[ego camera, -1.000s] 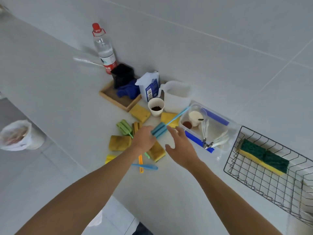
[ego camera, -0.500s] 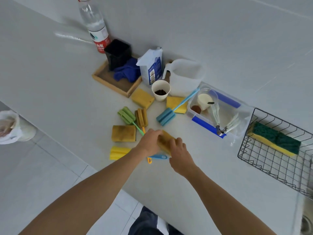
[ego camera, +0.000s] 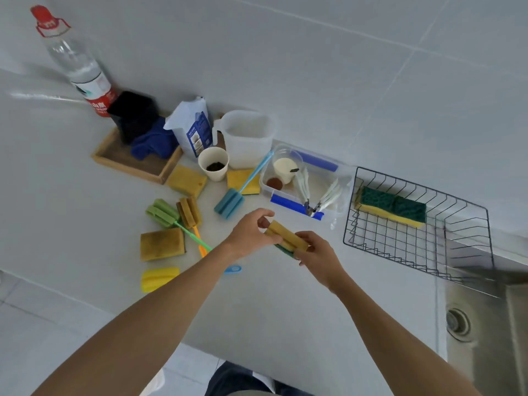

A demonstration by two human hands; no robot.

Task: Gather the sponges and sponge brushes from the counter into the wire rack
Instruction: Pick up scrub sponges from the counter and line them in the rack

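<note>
Standing at the far left of the counter [ego camera: 71, 178], a clear bottle [ego camera: 75, 62] with a red cap rises beside a wooden tray [ego camera: 134, 164] that holds a black pot and a blue cloth. Nearer the edge lie a brown sponge [ego camera: 162, 243] and a yellow sponge [ego camera: 158, 278], with a green sponge brush [ego camera: 163, 212] and an orange sponge brush [ego camera: 189, 212] side by side just behind them. A blue sponge brush [ego camera: 230, 202] leans its handle on a clear plastic box [ego camera: 303, 184]. At mid-counter the left hand [ego camera: 248, 234] pinches one end of a tan sponge [ego camera: 285, 237] with a green underside, lifted off the surface, while the right hand [ego camera: 318, 255] grips its other end, fingers curled under it. Well to the right sits the wire rack [ego camera: 414, 238], a green-and-yellow sponge [ego camera: 391, 205] lying inside along its back wall. A steel sink [ego camera: 485, 324] adjoins it.
</note>
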